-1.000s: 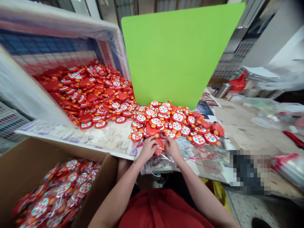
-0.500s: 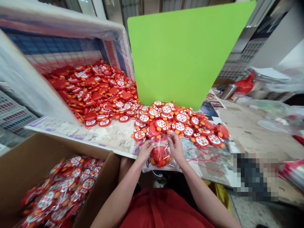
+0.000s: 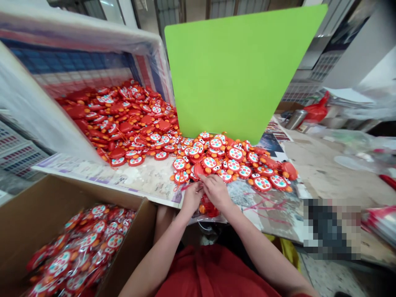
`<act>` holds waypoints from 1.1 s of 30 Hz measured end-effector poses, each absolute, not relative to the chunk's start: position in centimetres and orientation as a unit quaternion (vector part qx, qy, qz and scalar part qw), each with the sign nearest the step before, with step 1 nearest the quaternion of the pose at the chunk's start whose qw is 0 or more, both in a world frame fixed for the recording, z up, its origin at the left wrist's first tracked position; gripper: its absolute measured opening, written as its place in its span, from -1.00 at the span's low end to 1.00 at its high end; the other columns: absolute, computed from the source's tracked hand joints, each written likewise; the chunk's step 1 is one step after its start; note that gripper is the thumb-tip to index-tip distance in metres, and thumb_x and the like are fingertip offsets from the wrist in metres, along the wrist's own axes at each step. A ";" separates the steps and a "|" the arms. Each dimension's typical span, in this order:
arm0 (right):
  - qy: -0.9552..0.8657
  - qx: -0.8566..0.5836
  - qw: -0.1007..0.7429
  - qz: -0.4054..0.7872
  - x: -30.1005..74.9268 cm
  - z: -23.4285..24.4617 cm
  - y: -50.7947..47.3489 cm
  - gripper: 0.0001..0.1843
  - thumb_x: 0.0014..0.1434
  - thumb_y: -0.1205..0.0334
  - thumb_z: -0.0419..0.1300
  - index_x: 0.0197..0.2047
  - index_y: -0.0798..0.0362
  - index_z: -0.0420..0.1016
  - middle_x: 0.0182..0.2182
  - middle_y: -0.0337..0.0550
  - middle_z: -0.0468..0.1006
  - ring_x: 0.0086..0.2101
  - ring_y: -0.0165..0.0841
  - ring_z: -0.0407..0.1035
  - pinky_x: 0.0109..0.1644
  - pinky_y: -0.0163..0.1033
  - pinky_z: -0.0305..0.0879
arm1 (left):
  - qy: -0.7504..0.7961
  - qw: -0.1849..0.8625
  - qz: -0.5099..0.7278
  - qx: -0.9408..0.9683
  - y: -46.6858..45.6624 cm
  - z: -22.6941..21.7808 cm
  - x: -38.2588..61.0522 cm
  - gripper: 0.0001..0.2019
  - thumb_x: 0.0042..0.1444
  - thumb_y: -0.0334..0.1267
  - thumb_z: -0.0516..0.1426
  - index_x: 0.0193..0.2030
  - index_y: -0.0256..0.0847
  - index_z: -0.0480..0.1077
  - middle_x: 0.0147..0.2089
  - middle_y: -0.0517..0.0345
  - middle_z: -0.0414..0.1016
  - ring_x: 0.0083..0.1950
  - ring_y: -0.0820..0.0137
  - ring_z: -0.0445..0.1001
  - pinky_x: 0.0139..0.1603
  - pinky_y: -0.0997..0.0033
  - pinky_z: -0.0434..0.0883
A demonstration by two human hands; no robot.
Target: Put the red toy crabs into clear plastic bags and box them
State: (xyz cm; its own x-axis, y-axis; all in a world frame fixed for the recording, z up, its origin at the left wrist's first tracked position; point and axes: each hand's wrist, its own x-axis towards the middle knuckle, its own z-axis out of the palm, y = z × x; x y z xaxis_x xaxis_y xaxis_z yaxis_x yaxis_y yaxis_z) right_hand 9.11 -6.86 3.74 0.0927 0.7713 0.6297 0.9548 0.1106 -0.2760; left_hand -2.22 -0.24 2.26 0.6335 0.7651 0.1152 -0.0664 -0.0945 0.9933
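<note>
I have both hands at the near edge of the desk [image 3: 145, 179]; my left hand [image 3: 192, 197] and right hand [image 3: 216, 192] are pressed together over the mouth of a clear plastic bag [image 3: 210, 214] that hangs just past the desk edge, with a red toy [image 3: 208, 208] showing through the film below my knuckles; the fingers of both hands are curled in a pinch on the bag's top edge, though I cannot tell how firmly the left grip has hold, since the right hand covers part of it.

To do this well, I judge the two pinches should stay level and close so the film lies flat with no fold; the toy should sit low in the bag, clear of the mouth, and its orange cord kept from catching in the edge; the loose pile of toys [image 3: 235, 161] lies just beyond my fingertips, so I would keep my wrists low and not sweep into it.

As for containers: the cardboard box [image 3: 46, 198] at near left holds bagged toys [image 3: 77, 251], heaped and glossy under their film; the large lined bin [image 3: 37, 119] at far left, tipped open towards the desk, spills a mass of unbagged red toys [image 3: 123, 119] onto the surface; a green board [image 3: 238, 70] stands upright behind the pile; at far right there is a metal cup [image 3: 295, 119] among clutter I cannot make out.
</note>
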 end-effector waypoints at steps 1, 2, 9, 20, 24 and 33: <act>-0.663 -0.654 0.339 -0.136 9.2 3.7 -6.7 -0.61 0.32 0.36 0.01 0.17 0.06 0.41 -0.24 0.00 0.58 -0.15 -0.16 0.38 -0.01 -0.04 0.33 | 0.261 0.600 0.334 0.679 -0.4 2.4 -2.3 -0.79 0.05 -0.37 0.16 -0.17 -0.27 0.53 -0.11 -0.02 0.63 -0.05 0.22 0.57 0.08 0.20 0.43; -0.659 -0.659 0.339 -0.132 9.4 3.7 -6.7 -0.62 0.31 0.36 0.02 0.16 0.07 0.42 -0.26 0.00 0.57 -0.17 -0.16 0.38 -0.02 -0.04 0.33 | 0.260 0.588 0.331 0.691 -0.6 2.5 -2.4 -0.79 0.06 -0.39 0.14 -0.17 -0.27 0.54 -0.11 -0.01 0.63 -0.05 0.22 0.57 0.08 0.19 0.43; -0.562 -0.689 0.455 -0.050 11.6 4.2 -8.2 -0.64 0.20 0.36 0.09 0.07 0.01 0.40 -0.27 -0.11 0.58 -0.17 -0.16 0.42 -0.05 -0.03 0.36 | 0.298 0.629 0.324 0.641 -0.8 2.0 -2.0 -0.76 0.05 -0.36 0.21 -0.11 -0.31 0.53 -0.07 -0.11 0.62 -0.04 0.19 0.59 0.09 0.15 0.46; -0.632 -0.694 0.334 -0.081 9.3 4.1 -7.6 -0.68 0.29 0.36 0.00 0.06 0.03 0.41 -0.27 -0.03 0.55 -0.21 -0.18 0.40 -0.12 -0.13 0.36 | 0.295 0.451 0.283 0.793 -1.5 4.1 -2.3 -0.75 0.12 -0.46 0.06 -0.21 -0.23 0.57 -0.22 0.06 0.64 -0.16 0.25 0.58 -0.05 0.28 0.46; -0.532 -0.718 0.447 -0.041 12.2 3.2 -8.0 -0.78 0.19 0.33 0.04 -0.11 0.05 0.42 -0.27 -0.04 0.53 -0.25 -0.21 0.41 -0.17 -0.14 0.37 | 0.298 0.531 0.289 0.739 -1.3 3.3 -2.4 -0.76 0.13 -0.38 0.12 -0.10 -0.24 0.55 -0.11 0.00 0.64 -0.08 0.24 0.59 0.02 0.24 0.46; -0.367 -0.877 0.281 -0.130 24.7 -3.3 -21.3 -0.72 0.09 0.28 -0.01 -0.35 0.08 0.53 -0.40 0.01 0.52 -0.31 -0.14 0.37 -0.18 -0.04 0.27 | 0.394 0.639 0.275 0.601 1.2 -0.5 -3.1 -0.90 -0.02 -0.37 0.25 -0.30 -0.29 0.53 -0.31 0.04 0.63 -0.26 0.29 0.59 -0.20 0.33 0.48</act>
